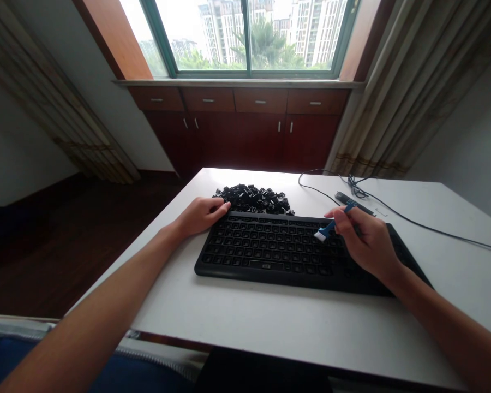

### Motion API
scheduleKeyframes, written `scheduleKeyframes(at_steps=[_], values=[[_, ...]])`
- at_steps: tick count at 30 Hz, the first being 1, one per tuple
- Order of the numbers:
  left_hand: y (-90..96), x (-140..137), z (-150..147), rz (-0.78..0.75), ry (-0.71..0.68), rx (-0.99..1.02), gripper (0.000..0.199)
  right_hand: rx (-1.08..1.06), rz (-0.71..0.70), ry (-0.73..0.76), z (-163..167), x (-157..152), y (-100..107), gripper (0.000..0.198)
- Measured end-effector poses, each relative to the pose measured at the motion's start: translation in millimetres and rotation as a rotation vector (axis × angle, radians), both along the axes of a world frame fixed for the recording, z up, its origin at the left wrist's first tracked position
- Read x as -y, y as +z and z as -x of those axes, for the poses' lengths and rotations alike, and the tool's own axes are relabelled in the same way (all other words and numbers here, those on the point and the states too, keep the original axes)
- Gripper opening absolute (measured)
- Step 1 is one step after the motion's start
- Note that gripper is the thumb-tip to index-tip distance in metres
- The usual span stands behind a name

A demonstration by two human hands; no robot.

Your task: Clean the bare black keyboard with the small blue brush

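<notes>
1. Because the keyboard (278, 240) shows open sockets, you should treat those as fragile; it looks stiff, fairly light, best held by its plain rim (245, 275), flat on the white table (270, 327).
2. Your right hand (364, 234) pinches the blue brush (335, 222), its bristles (320, 236) probably soft.
3. Your left hand (204, 213) rests, curled, at the far left corner; whether it grips, I cannot tell.
4. Beyond, loose keycaps (253, 199) look light, easily scattered.

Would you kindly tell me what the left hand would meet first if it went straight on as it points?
The left hand would probably first meet the pile of small black pieces behind the keyboard; whether it touches them now is unclear.
</notes>
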State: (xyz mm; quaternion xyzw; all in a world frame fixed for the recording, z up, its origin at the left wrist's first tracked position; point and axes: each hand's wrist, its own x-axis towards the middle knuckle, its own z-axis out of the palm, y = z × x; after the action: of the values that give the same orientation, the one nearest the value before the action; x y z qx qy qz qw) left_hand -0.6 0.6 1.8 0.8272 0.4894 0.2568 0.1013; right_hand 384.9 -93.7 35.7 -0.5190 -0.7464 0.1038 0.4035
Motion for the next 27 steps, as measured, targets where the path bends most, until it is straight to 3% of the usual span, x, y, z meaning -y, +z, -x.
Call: scheduleKeyframes(at_steps=[4, 7, 11, 16, 21, 27], values=[[-0.1, -0.6, 3.2, -0.05, 0.057, -0.032, 0.044, 0.032, -0.007, -0.013, -2.6, -0.3, 1.9, 0.026], [-0.2, -1.2, 5.2, -0.055, 0.093, -0.052, 0.046, 0.072, -0.019, 0.057, -3.1, -2.2, 0.6, 0.023], [0.5, -0.5, 4.2, -0.032, 0.082, -0.076, 0.047, 0.091, -0.101, 0.16, -1.9, -3.9, -2.4, 0.018], [0.6, 0.2, 3.1, -0.023, 0.07, -0.066, 0.047, 0.074, -0.144, 0.162, -1.9, -2.9, -3.0, 0.015], [0.4, 0.2, 3.4, -0.006, 0.075, -0.062, 0.047, 0.084, -0.108, 0.202, -2.0, -3.6, -3.0, 0.014], [1.1, 1.0, 2.9, 0.01, 0.077, -0.075, 0.048, 0.033, -0.111, 0.1, -3.5, -2.7, -2.2, 0.018]])
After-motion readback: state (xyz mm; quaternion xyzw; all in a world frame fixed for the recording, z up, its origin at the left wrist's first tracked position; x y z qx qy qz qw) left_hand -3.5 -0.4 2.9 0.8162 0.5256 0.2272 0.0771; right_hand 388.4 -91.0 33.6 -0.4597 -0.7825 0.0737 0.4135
